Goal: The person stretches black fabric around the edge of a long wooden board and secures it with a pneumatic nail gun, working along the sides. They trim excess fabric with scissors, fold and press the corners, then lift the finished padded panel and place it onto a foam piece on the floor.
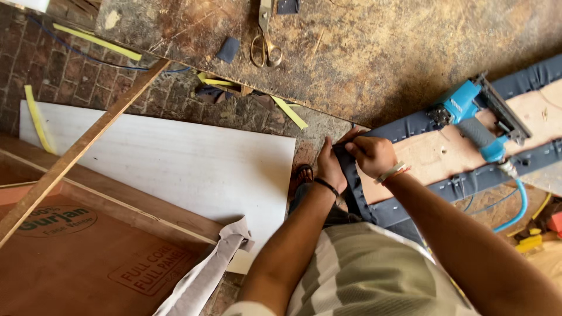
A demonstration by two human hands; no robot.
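A narrow plywood board [445,149] lies on the worn worktable [380,52], wrapped along its edges in dark grey-blue fabric [410,126]. My left hand [329,167] and my right hand [370,153] both pinch the fabric at the board's near end, folding it over the corner. A blue pneumatic staple gun [471,114] rests on the board to the right of my hands, its blue air hose [515,202] trailing off the table edge.
Gold-handled scissors [264,41] and a fabric scrap [228,50] lie farther up the table. Below on the brick floor are a white sheet [175,158], reddish plywood panels [88,251], a long wooden batten [82,146] and yellow strips [96,41].
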